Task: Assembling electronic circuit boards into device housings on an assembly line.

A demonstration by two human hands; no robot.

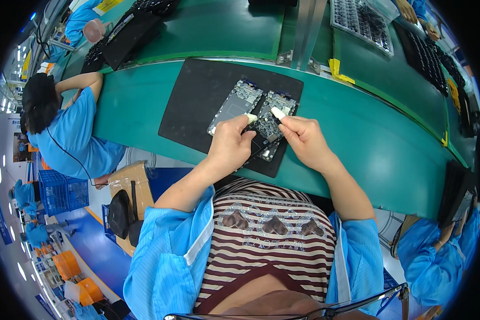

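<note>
Two green-and-grey circuit boards lie over a black mat on the green bench. The left circuit board is slanted, with a large plain grey area. A second circuit board, densely covered with small parts, lies between my hands; a further board piece shows below it. My left hand is closed at this second board's left edge, a pale finger cot on one fingertip. My right hand is closed in a pinch over its right side, also with a white finger cot. Whatever the right fingertips pinch is hidden.
Beyond the bench's metal edge run green surfaces with a tray of small parts and black trays. A metal post rises at the far edge. Co-workers in blue sit left and right. Blue crates stand at left.
</note>
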